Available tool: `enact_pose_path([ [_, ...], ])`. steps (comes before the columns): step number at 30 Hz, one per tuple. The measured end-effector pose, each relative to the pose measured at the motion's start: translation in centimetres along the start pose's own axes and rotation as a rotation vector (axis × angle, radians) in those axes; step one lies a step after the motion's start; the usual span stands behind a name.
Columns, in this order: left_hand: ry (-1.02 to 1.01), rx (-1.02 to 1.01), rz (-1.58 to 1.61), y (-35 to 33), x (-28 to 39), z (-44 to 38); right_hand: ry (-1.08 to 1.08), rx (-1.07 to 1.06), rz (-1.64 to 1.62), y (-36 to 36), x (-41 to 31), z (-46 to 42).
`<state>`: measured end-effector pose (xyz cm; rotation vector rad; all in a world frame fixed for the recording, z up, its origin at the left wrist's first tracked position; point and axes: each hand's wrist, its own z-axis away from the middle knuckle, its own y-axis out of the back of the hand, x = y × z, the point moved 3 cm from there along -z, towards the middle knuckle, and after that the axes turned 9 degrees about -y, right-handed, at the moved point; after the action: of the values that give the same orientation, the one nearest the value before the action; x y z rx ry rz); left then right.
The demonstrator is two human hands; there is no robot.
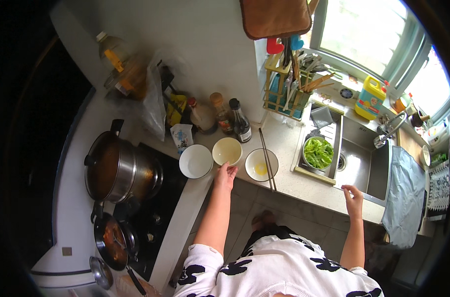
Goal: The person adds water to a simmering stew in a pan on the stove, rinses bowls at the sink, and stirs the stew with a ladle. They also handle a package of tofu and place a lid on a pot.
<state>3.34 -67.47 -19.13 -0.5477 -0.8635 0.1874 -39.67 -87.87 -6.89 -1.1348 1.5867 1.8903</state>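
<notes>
At the counter's front edge, my left hand (225, 177) grips the near rim of a cream-colored bowl (227, 149), thumb at the rim and fingers along its outer side. A white bowl (196, 161) stands close on its left. On the right, another white bowl with a dark rim (251, 165) contains what looks like raw egg, and a pair of chopsticks (266, 155) lies across it. My right hand (353, 202) hovers by the front edge of the sink (362, 163), fingers curled and no object visible in them. Left of the basin sits a bowl of chopped green leaves (318, 153).
Behind the bowls stand a dark sauce bottle (242, 124), other condiment bottles and a white pouch (182, 136). A steamer pot (111, 167) and frying pan with food (111, 237) occupy the stove at left. A utensil rack (284, 107) and yellow detergent jug (369, 97) line the back.
</notes>
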Motion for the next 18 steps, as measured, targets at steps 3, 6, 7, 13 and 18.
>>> enact_pose_path([
  [3, -0.014, 0.056, -0.011, -0.3, -0.7, -2.1, -0.05, 0.006, 0.004, 1.2, -0.5, 2.6],
  [6, -0.04, 0.034, -0.029, -0.3, -1.1, -3.2, -0.132, 0.03, -0.033, 2.0, 0.8, 4.6],
  [7, -0.025, 0.012, 0.004, -0.4, -1.0, -3.4, -0.159, 0.011, -0.033, 2.0, 1.0, 5.3],
  [13, 0.157, -0.031, 0.149, -2.7, -0.1, -3.1, -0.241, -0.01, -0.072, 1.6, 1.8, 9.1],
  [18, 0.146, -0.06, 0.148, -4.8, 3.1, 3.2, -0.158, 0.044, 0.039, 1.6, 0.6, 9.2],
])
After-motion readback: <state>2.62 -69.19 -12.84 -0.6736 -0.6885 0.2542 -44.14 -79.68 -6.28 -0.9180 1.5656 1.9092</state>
